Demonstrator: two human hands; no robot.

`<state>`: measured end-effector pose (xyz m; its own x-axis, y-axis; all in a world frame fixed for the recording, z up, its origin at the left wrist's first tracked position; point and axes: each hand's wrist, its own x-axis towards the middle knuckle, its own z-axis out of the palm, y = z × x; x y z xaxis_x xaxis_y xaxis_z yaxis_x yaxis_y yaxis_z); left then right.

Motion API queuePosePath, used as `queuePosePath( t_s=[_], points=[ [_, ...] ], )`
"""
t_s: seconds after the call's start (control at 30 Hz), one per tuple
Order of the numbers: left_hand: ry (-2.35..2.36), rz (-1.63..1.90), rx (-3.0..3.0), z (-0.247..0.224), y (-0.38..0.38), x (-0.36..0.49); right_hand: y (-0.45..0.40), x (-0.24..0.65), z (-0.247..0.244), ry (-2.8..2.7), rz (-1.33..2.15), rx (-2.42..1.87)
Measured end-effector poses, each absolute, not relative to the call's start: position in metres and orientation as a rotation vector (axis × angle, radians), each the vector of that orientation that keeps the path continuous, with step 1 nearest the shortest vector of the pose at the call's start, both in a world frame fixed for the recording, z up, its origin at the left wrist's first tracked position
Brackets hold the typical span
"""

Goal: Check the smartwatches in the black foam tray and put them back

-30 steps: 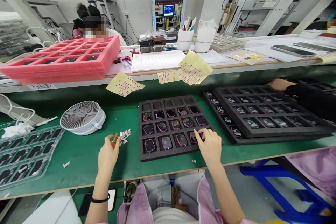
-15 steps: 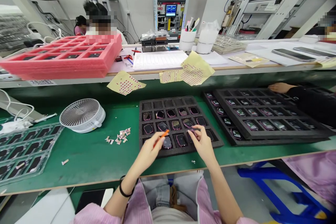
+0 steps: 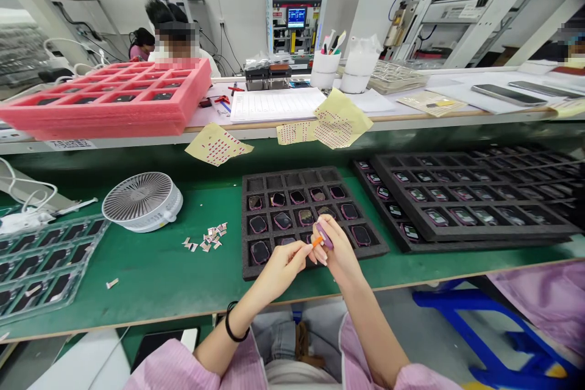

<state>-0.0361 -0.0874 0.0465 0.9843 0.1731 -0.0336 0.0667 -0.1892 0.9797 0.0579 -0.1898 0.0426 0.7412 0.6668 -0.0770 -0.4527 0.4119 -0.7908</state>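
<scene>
My left hand pinches a thin orange stick-like tool. Its tip meets a purple-framed watch body, which my right hand holds tilted on edge between thumb and fingers. Both hands are together above the near part of a black foam tray. Purple-rimmed watches with dark faces, such as one at the right, lie in the tray's pockets; the far row has bare pockets. My hands hide part of the near row and the detail of the tool's tip.
Left of the tray are small pale tabs, a round fan and a clear tray of dark parts. Stacked black foam trays stand right. A pink foam tray rests on the shelf above; a blue stool stands below.
My left hand has moved right with the orange tool to the watch. My right hand has turned the watch up and shifted slightly left. Another person's hand has left the stacked trays.
</scene>
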Motion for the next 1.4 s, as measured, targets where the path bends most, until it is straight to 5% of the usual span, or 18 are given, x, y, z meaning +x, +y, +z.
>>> queuePosePath(
  t_s=[0.8, 1.13, 1.4],
  points=[
    [0.219, 0.086, 1.557, 0.039, -0.083, -0.033, -0.176, 0.060, 0.027, -0.158, 1.029, -0.627],
    [0.288, 0.256, 1.558, 0.034, -0.085, -0.023, -0.174, 0.042, 0.025, -0.231, 0.593, -1.053],
    [0.787, 0.532, 2.151, 0.038, -0.005, -0.076, -0.229, 0.104, 0.002, -0.552, -0.157, -1.906]
  ],
)
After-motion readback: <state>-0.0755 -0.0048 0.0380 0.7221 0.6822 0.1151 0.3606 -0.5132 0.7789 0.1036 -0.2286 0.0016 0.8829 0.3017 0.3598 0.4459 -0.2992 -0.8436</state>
